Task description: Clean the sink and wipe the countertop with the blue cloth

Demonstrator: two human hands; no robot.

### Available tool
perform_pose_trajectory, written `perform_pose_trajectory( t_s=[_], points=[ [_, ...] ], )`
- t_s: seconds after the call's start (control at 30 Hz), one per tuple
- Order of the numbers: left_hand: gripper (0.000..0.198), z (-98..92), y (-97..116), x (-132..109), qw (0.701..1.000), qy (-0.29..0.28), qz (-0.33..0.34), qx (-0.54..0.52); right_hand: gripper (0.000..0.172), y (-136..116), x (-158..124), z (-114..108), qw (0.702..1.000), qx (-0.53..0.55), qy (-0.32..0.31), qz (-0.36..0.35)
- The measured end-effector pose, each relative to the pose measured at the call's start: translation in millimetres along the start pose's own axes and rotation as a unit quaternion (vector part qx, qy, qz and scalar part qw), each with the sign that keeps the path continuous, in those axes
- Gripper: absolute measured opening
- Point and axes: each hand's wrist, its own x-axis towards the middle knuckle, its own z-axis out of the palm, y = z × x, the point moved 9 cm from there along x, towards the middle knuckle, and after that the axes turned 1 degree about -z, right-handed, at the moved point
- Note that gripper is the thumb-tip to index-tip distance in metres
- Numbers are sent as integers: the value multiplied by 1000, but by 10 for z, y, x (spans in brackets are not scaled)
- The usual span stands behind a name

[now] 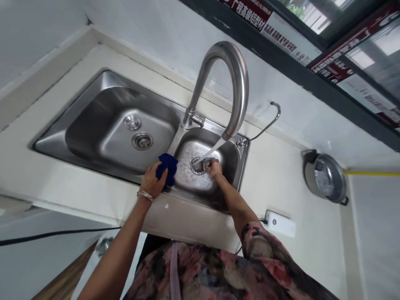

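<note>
My left hand (153,180) is closed around a bunched dark blue cloth (167,170), held at the front edge of the divider between the two basins. My right hand (214,167) reaches down into the smaller right basin (229,171). Its fingers pinch a small shiny round piece (206,163) beside the drain (197,166); it looks like a drain strainer, but the fingers partly cover it. From the tall curved faucet (240,91) a stream of water (212,150) runs onto the drain. Water spreads over the basin floor.
The larger left basin (90,116) holds a shiny round cap (132,122) near its drain (142,141). A thin bent spout (275,118) rises behind the sink. On the right counter stand a pot with a glass lid (328,177) and a white power bank (280,223) with a cable.
</note>
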Motion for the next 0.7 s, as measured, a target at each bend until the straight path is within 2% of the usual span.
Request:
perform_pose_trajectory(
  t_s=[0.13, 0.27, 0.37, 0.43, 0.5, 0.57, 0.63, 0.7],
  points=[
    [47, 23, -53, 28, 1000, 11, 9, 19, 29, 34, -116, -510, 999, -1, 43, -28],
    [51, 47, -51, 48, 999, 10, 10, 38, 30, 172, -439, -1355, 975, 10, 208, -77],
    [54, 56, -43, 50, 999, 5, -5, 49, 31, 525, -617, -1939, 949, -31, 312, -30],
    [55, 49, -61, 52, 999, 9, -21, 48, 30, 802, -609, -2181, 943, -58, 327, 27],
    [54, 40, -98, 59, 998, 10, -36, 41, 28, 1025, -547, -2317, 945, -54, 315, 70],
    [52, 40, -138, 65, 998, 3, -49, 38, 28, 1082, -512, -2376, 950, -30, 303, 66],
    [50, 51, -153, 54, 998, -11, -58, 39, 34, 929, -590, -2363, 953, -14, 301, 26],
    [46, 92, -107, 9, 997, -26, -61, 34, 39, 575, -804, -2212, 956, 21, 291, -45]
  ],
)
